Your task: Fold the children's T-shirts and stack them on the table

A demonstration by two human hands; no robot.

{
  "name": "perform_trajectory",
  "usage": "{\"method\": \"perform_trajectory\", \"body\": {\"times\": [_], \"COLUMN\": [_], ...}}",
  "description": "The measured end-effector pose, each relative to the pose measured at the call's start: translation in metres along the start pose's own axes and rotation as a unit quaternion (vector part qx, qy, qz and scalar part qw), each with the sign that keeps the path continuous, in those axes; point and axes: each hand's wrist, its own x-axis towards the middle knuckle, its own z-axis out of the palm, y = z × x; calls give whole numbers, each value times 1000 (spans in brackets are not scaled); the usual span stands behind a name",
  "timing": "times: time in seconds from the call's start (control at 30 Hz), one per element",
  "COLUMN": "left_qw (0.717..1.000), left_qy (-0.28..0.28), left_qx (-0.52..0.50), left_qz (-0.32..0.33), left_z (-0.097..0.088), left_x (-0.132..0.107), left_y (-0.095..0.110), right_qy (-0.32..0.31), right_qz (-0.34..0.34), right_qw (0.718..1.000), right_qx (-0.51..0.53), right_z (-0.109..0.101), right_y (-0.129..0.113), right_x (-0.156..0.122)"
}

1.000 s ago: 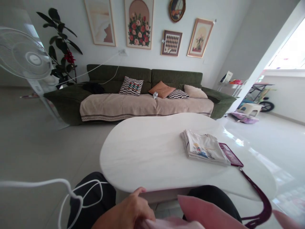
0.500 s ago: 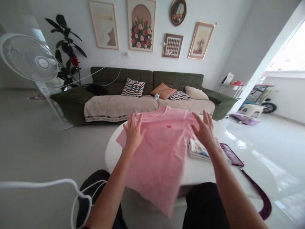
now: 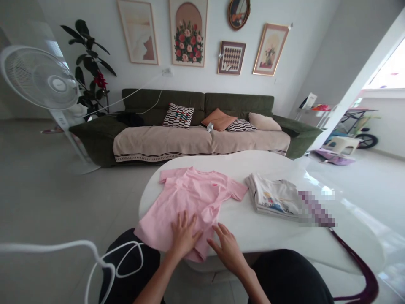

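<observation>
A pink short-sleeved T-shirt (image 3: 180, 198) lies spread on the white table (image 3: 234, 228), collar toward the sofa, its lower hem hanging over the near edge. Creases run along its right side. My left hand (image 3: 184, 236) rests on the lower middle of the shirt with fingers spread. Beside the shirt's right edge is my right hand (image 3: 228, 249), fingers apart, its fingertips at the fabric. Neither hand grips anything. To the right sits a folded stack of white and grey clothes (image 3: 275, 196) with a printed design on top.
A pixelated purple item with a dark red strap (image 3: 354, 257) lies right of the clothes. A white cable (image 3: 79, 244) crosses at lower left. Beyond the table stands a green sofa (image 3: 142, 103) with cushions; a white fan (image 3: 57, 84) is at left.
The pink shirt has come down from the air onto the table. Both hands have moved down and toward me, from above the shirt's shoulders to its lower part.
</observation>
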Motion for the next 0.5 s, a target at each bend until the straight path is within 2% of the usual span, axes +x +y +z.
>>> {"method": "perform_trajectory", "body": {"times": [0.1, 0.17, 0.27, 0.37, 0.5], "left_qw": [990, 976, 968, 965, 967], "left_qy": [-44, -68, -98, -124, -110], "left_qx": [-78, -134, -179, -181, -135], "left_qz": [108, 159, 146, 141, 186], "left_z": [-3, -4, -5, -9, -17], "left_x": [-20, -34, -48, -53, -50], "left_y": [24, 33, 31, 24, 30], "right_qy": [73, 100, 91, 90, 143], "right_qz": [17, 29, 4, -22, 36], "right_qw": [996, 993, 993, 994, 986], "right_qx": [41, 59, 77, 60, 74], "right_z": [11, 19, 25, 24, 19], "right_y": [-16, -12, 9, 26, 27], "right_x": [-1, -9, -28, -43, -42]}}
